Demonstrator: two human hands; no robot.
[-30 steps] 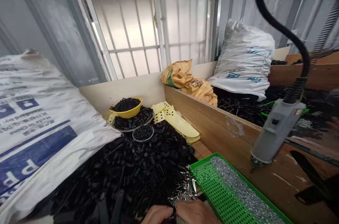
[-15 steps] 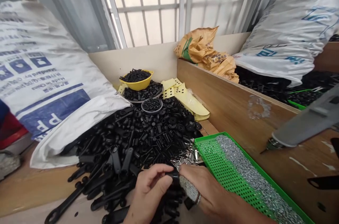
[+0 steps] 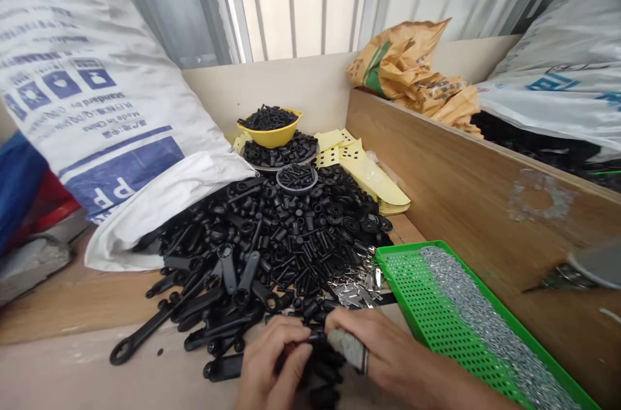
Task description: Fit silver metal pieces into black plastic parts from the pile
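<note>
1. One black part [image 3: 317, 336] sits low ctr., btwn the two hands; L hand [image 3: 269, 358] has thumb & fingers closed on it.
2. R hand [image 3: 376, 342] is right beside L hand, fingertips at the part's other end; can't tell if it grips. Grey wrap [image 3: 347, 346] on R hand, no legible print.
3. Big black heap [image 3: 286, 235] just beyond: handles, tubes, discs etc. Shiny metal pcs [image 3: 356, 287] at its R edge.
4. Green tray [image 3: 422, 313], perforated, R of hands, w/ small silver bits [image 3: 485, 326] along its R side.
5. Behind: small clear bowl [image 3: 297, 191] & yellow bowl [image 3: 272, 137], both full of black pcs; yellow sheets [image 3: 376, 180] w/ dark holes alongside.
6. White sack [image 3: 121, 106], far L: "Standard by", "Made in China", Chinese chars., blue pictogram squares, large "PP" on blue panel; rest too blurred.
7. Brown sack [image 3: 402, 61], crumpled, green patch; print unreadable. Overhangs wooden partition [image 3: 460, 158].
8. 2nd white sack [image 3: 543, 86], far R: blue marks, can't make out. Grey tool [image 3: 592, 264] at R edge, blurred.
</note>
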